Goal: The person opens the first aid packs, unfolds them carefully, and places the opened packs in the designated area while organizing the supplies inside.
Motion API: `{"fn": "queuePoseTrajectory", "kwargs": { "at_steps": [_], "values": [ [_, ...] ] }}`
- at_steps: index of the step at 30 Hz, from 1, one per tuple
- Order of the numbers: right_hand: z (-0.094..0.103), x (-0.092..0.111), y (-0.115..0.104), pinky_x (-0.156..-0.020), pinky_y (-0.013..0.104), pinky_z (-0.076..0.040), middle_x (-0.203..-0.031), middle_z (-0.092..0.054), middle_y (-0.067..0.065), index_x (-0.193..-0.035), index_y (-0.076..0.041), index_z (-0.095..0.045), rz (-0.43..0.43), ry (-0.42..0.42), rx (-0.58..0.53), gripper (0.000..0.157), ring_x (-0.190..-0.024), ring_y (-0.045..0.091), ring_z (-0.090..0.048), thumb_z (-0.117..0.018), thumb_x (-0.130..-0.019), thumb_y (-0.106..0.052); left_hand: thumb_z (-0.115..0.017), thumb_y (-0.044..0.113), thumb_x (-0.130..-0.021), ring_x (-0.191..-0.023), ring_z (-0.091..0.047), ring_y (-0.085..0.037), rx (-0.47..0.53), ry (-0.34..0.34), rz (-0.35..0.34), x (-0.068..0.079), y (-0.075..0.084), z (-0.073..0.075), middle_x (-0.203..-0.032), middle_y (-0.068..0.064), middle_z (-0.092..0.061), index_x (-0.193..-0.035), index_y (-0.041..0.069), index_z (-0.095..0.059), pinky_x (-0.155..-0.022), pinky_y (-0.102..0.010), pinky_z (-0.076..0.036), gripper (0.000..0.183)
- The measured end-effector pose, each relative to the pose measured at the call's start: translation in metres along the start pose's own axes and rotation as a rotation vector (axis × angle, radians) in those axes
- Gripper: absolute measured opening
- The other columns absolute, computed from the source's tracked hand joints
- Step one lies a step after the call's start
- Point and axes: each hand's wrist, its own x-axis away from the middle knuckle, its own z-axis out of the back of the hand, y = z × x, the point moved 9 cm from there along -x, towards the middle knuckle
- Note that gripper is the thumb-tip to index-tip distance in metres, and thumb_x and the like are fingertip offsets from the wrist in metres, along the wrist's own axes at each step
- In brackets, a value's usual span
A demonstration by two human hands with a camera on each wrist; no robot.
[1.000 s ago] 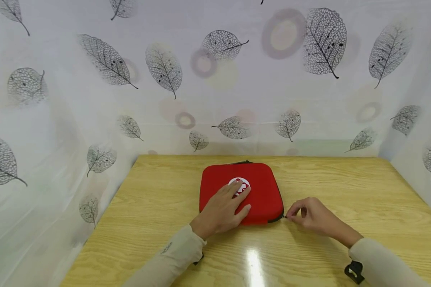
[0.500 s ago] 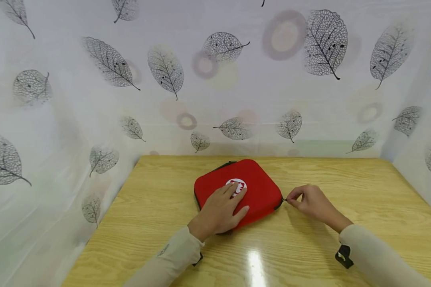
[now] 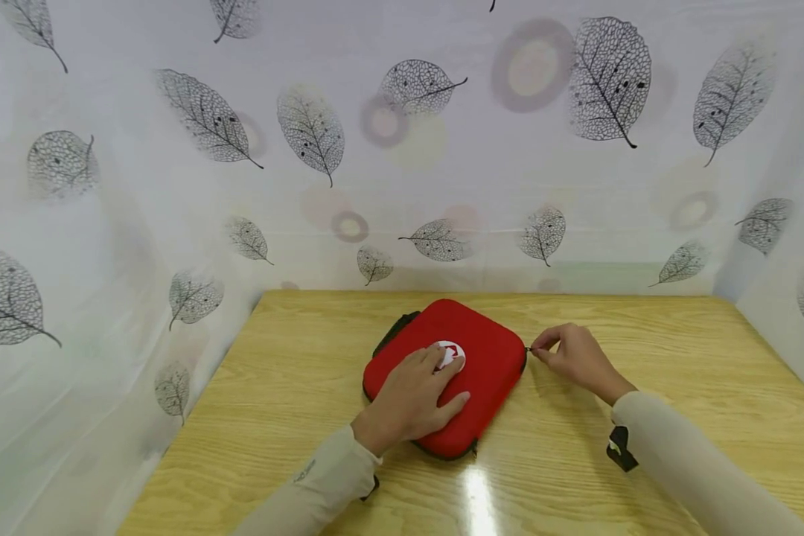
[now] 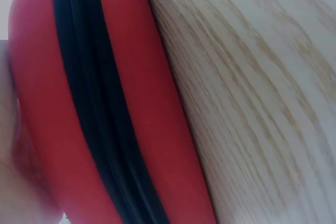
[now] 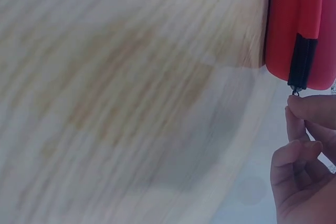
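Observation:
A red zip case point(image 3: 482, 350) with a round white emblem point(image 3: 452, 354) lies turned at an angle on the wooden table. My left hand point(image 3: 412, 394) rests flat on its lid, fingers spread and partly over the emblem. At the case's right corner my right hand point(image 3: 576, 359) pinches a small zipper pull point(image 5: 296, 93) between thumb and forefinger. Along the case's side, the left wrist view shows a black zipper band point(image 4: 100, 98) running between two red halves. A second zipper pull point(image 3: 474, 449) hangs at the near corner.
A black handle strap point(image 3: 395, 333) sticks out at the case's back left side. The wooden table point(image 3: 295, 357) meets a leaf-printed curtain point(image 3: 469, 149) behind and at both sides. Light glares off the table near the front.
The case has turned counterclockwise under my left hand, its right corner swinging away from me. My right hand has moved forward with the zipper pull still pinched. The left hand has barely moved.

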Motion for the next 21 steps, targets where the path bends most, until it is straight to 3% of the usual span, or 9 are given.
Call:
{"fn": "queuePoseTrajectory", "kwargs": {
  "at_steps": [12,16,21],
  "values": [
    [-0.005,-0.021,0.003,-0.056,0.033,-0.046,-0.087,-0.074,0.010,-0.093,0.000,-0.079,-0.017,-0.012,-0.042,0.007,-0.063,0.017,-0.057,-0.073,-0.090,-0.003,-0.050,0.054,-0.101,-0.132,-0.051,-0.027,0.044,-0.019,-0.040,0.006,0.007,0.000,-0.143,-0.011,-0.052,-0.148,0.019,-0.054,-0.113,-0.037,-0.039,0.058],
    [-0.006,-0.027,0.003,-0.059,0.034,-0.047,-0.088,-0.074,0.010,-0.092,-0.002,-0.079,-0.009,-0.010,-0.040,0.007,-0.069,0.018,-0.060,-0.073,-0.090,-0.003,-0.049,0.055,-0.100,-0.131,-0.052,-0.026,0.095,-0.025,-0.058,0.010,0.010,0.000,-0.139,-0.009,-0.053,-0.148,0.021,-0.054,-0.111,-0.037,-0.042,0.059],
    [-0.008,-0.033,0.004,-0.060,0.035,-0.048,-0.088,-0.074,0.010,-0.092,-0.002,-0.079,-0.005,-0.006,-0.046,0.007,-0.068,0.018,-0.061,-0.072,-0.091,-0.003,-0.048,0.059,-0.100,-0.137,-0.046,-0.026,0.178,-0.055,-0.054,0.015,0.010,-0.006,-0.147,-0.008,-0.046,-0.151,0.026,-0.051,-0.112,-0.039,-0.040,0.061]
  ]
}}
